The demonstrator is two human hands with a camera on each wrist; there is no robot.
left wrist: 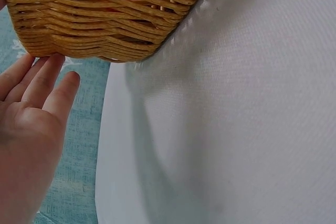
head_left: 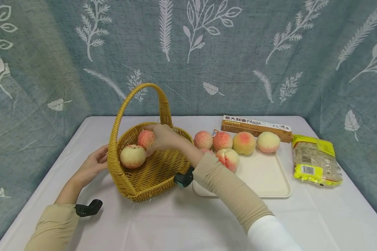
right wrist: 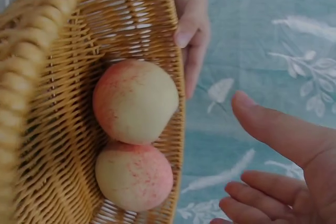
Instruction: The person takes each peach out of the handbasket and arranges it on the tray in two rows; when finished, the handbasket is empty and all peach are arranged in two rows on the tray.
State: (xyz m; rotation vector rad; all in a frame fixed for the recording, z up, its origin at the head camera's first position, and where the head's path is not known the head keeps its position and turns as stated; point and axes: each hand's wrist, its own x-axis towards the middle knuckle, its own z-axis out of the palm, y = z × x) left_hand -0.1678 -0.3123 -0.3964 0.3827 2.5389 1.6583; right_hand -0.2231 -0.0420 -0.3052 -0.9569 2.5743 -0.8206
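Observation:
A wicker basket (head_left: 157, 174) with a tall arched handle stands on the table, and two peaches lie in it. One is a pale peach (head_left: 133, 157); against it lies a redder peach (head_left: 146, 138). My right hand (head_left: 163, 137) reaches over the basket beside the redder peach. In the right wrist view this hand (right wrist: 294, 166) has its thumb and fingers spread, apart from both peaches. My left hand (head_left: 94, 162) is at the basket's left side. The left wrist view shows its straight fingers (left wrist: 44, 85) touching the low edge of the woven wall (left wrist: 105, 24).
Right of the basket, several more peaches (head_left: 244, 143) sit on a cream tray (head_left: 264, 177), partly behind my right sleeve. Behind the tray lies a pasta box (head_left: 257, 127). A yellow-edged plastic packet (head_left: 315, 160) lies at the right. A patterned curtain (head_left: 182, 76) hangs behind the table.

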